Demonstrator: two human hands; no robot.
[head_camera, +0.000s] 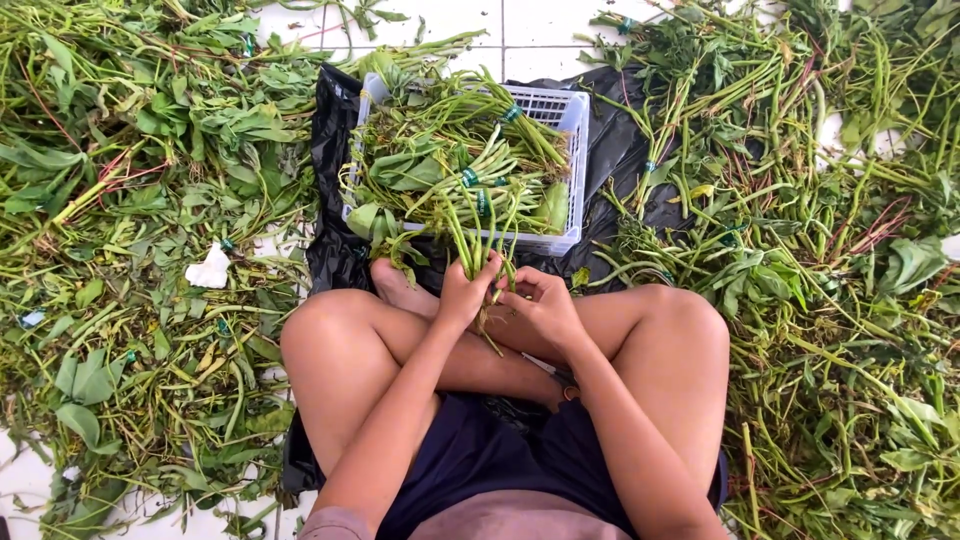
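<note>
Basket (575, 130) w/ tied green bundles (470, 160); both hands' grip, left (465, 292) & right (545, 305), clamped on stalk bunch (487, 250).

Hands: two, left hand (463, 292) and right hand (545, 305)
White plastic baskets: one (571, 120)
Black plastic sheets: one (335, 250)
Crumpled white scraps: one (210, 268)
Green bands visible on basket bundles: three (469, 177)
Loose stems: too many to count
</note>
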